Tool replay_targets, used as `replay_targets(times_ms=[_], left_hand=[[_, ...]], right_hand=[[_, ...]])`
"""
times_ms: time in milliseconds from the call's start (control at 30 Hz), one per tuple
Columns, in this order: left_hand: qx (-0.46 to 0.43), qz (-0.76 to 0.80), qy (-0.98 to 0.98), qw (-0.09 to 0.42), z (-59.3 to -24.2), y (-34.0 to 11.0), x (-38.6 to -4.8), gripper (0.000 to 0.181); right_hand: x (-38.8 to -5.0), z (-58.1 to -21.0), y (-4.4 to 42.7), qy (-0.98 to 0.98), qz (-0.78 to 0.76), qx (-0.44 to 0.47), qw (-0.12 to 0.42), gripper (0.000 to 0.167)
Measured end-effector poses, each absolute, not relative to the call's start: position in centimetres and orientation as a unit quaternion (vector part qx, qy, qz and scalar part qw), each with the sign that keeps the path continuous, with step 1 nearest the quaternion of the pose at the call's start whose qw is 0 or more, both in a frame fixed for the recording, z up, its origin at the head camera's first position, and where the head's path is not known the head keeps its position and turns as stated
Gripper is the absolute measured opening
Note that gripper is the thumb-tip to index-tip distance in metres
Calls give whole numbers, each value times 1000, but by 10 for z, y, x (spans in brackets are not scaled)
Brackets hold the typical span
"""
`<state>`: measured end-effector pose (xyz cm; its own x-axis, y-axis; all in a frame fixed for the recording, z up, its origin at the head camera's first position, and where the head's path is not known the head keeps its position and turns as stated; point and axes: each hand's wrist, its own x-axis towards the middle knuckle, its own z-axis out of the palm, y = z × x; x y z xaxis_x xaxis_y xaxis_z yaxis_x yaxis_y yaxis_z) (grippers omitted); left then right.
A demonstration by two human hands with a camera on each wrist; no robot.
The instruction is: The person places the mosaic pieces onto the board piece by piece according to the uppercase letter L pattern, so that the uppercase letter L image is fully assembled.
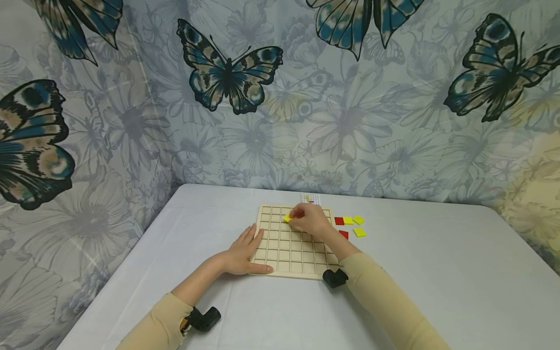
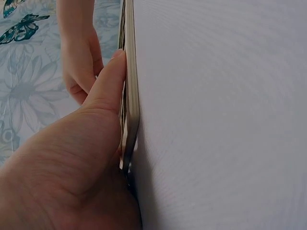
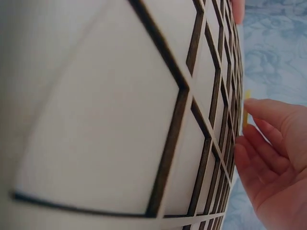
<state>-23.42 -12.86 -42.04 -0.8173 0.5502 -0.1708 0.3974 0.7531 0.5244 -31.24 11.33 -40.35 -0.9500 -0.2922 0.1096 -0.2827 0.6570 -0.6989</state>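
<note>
A pale wooden board (image 1: 284,250) with a raised square grid lies on the table. Above its far half, my right hand (image 1: 311,219) pinches a yellow square tile (image 1: 286,218) between thumb and fingers. The right wrist view shows this tile (image 3: 246,110) edge-on at the fingertips, beyond the grid. My left hand (image 1: 240,253) rests at the near left corner of the board, fingers extended along the left side and thumb on the near edge. In the left wrist view the thumb lies against the board's rim (image 2: 131,91). Part of the grid is hidden by my right hand and forearm.
Right of the board lie loose tiles: a red one (image 1: 339,221), another red one (image 1: 343,235) partly behind my forearm, and yellow ones (image 1: 359,232). A small printed grid card (image 1: 310,198) lies behind the board. A butterfly-patterned curtain (image 1: 262,146) borders the white table (image 1: 437,272).
</note>
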Motion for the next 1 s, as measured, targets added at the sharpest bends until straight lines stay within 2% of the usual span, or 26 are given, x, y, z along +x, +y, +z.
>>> replay_targets(times_ms=[633, 1000], left_hand=[[257, 240, 923, 155, -421, -129, -234, 109], [260, 247, 921, 153, -421, -129, -234, 109]], right_hand=[[-318, -404, 110, 913, -339, -225, -10, 10], [-318, -405, 110, 909, -351, -223, -3, 11]])
